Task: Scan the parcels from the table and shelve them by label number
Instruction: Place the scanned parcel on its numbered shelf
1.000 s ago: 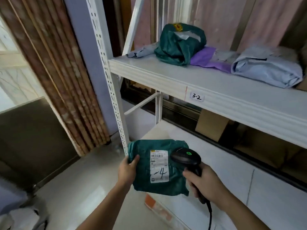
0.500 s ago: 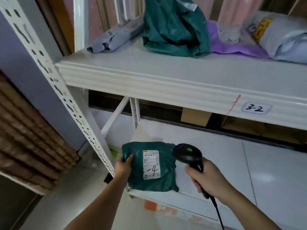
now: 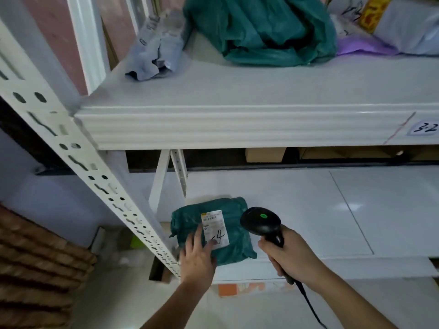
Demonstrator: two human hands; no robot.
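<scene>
While my left hand lies flat on the green parcel, fingers straight and spread across its near left part, the parcel sits on the lower shelf at its front left corner, just beside the perforated white upright. I read a white shipping label on top of it with a handwritten "4"; one fingertip overlaps the label's lower edge, and whatever is written before the 4 is hidden by it. My right hand is wrapped around the handle of the black barcode scanner, whose head sits just right of the parcel and shows a green light on top. Its cable trails down past my wrist.

On the upper shelf I see a crumpled grey mailer at the left, a large green bag in the middle, a purple mailer beside it and a pale grey parcel at the right edge. A tag reading "3-2" is stuck on that shelf's front lip, next to a thin red line. Brown cardboard boxes show behind the lower shelf.
</scene>
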